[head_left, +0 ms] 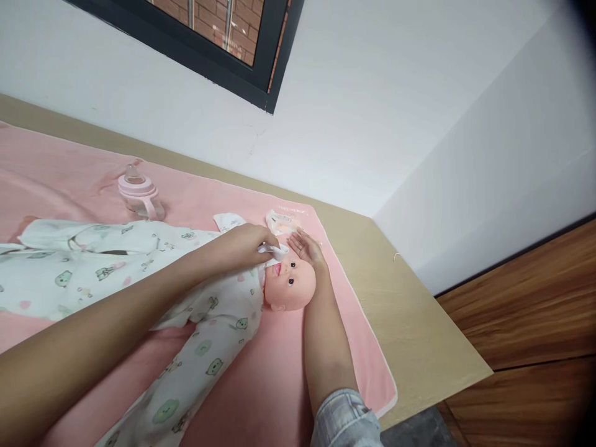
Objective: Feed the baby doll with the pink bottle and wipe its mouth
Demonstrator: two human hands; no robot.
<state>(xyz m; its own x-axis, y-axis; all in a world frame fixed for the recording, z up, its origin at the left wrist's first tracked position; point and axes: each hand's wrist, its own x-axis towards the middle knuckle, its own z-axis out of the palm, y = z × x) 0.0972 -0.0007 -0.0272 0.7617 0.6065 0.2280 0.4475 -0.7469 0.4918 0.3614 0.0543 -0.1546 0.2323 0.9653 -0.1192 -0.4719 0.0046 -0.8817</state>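
Observation:
A baby doll (pixel 293 288) lies on its back on a pink mat (pixel 261 379), dressed in a white outfit (pixel 205 310) with green and pink prints. My left hand (pixel 249 245) reaches across the doll's body and pinches a small white cloth (pixel 274 250) beside its mouth and cheek. Beyond the top of the doll's head, my right hand (pixel 305 248) has its fingers apart, palm turned toward the head. The right wrist lies against the head. A clear plastic packet (pixel 282 221) rests just past the right fingertips.
A pink-lidded baby bottle (pixel 139 192) stands on the mat at the upper left. The wooden table edge (pixel 419 323) runs along the right side, with wood-grain panels (pixel 535 298) beyond. A white wall (pixel 349 112) and a dark window frame (pixel 223 53) are behind.

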